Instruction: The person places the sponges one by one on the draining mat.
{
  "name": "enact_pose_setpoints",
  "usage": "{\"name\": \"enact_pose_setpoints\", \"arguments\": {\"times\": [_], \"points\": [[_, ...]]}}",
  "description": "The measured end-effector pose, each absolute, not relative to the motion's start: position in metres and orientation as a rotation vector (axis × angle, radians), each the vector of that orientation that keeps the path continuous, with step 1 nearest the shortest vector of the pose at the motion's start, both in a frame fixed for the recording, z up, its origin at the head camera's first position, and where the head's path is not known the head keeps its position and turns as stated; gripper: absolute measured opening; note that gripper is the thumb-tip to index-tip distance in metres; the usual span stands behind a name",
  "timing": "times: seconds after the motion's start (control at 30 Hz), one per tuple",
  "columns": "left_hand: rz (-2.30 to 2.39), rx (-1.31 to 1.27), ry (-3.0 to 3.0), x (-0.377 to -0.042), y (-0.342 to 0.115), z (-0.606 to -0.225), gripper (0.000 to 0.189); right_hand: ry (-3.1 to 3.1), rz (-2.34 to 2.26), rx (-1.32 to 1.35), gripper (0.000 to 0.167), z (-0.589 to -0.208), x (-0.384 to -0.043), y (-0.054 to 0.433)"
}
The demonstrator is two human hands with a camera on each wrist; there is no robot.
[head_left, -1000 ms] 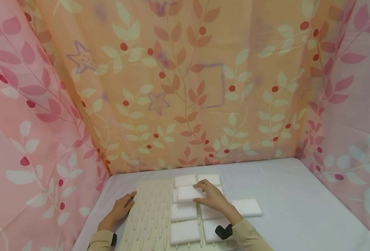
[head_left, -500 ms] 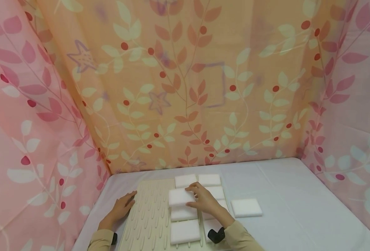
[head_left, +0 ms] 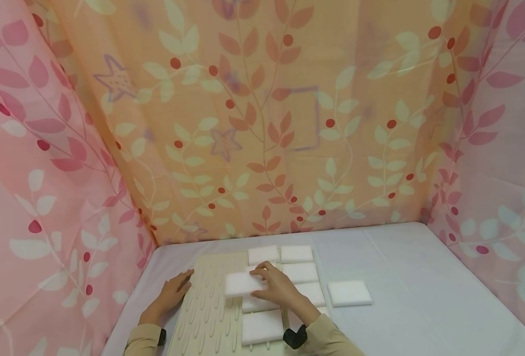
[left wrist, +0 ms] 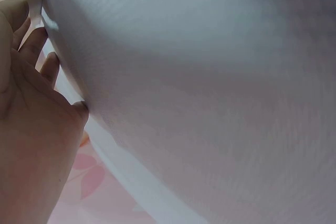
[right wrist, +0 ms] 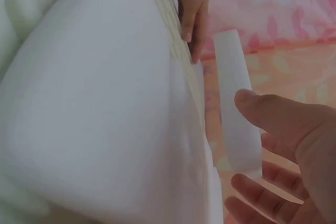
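My right hand [head_left: 280, 289] pinches a white rectangular sponge [head_left: 239, 284] between thumb and fingers, above a cream drying mat [head_left: 209, 306] with raised oval ridges. In the right wrist view this sponge [right wrist: 235, 114] appears edge-on, apart from the surface below. Two columns of similar white sponges lie on the mat's right part, among them a near one [head_left: 263, 327] and a far one [head_left: 296, 253]; the right hand and arm partly hide some. At the mat's left edge rests my left hand [head_left: 172, 295], its fingers fairly straight and touching the rim.
One more white sponge [head_left: 349, 293] lies on the white-covered table [head_left: 405, 277], right of the mat. Patterned curtains [head_left: 262, 123] enclose the table at the back and both sides.
My right hand has carried the held sponge leftward, from over the sponge columns to partly over the mat's ridged left part. My left hand stays in place.
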State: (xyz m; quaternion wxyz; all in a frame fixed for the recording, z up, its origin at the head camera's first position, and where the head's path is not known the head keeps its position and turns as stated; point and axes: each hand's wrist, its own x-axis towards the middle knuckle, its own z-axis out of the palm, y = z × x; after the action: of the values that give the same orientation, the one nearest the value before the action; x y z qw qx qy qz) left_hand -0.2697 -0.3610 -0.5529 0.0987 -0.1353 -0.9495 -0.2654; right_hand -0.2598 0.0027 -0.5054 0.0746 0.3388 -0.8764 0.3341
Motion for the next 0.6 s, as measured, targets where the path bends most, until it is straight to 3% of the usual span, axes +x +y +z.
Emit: {"name": "enact_pose_setpoints", "arguments": {"times": [0.6], "points": [[-0.793, -0.392, -2.815, -0.269, -0.361, -0.553, 0.042, -2.566, 0.791, 1.023, 0.049, -0.508, -0.255, -0.041]]}}
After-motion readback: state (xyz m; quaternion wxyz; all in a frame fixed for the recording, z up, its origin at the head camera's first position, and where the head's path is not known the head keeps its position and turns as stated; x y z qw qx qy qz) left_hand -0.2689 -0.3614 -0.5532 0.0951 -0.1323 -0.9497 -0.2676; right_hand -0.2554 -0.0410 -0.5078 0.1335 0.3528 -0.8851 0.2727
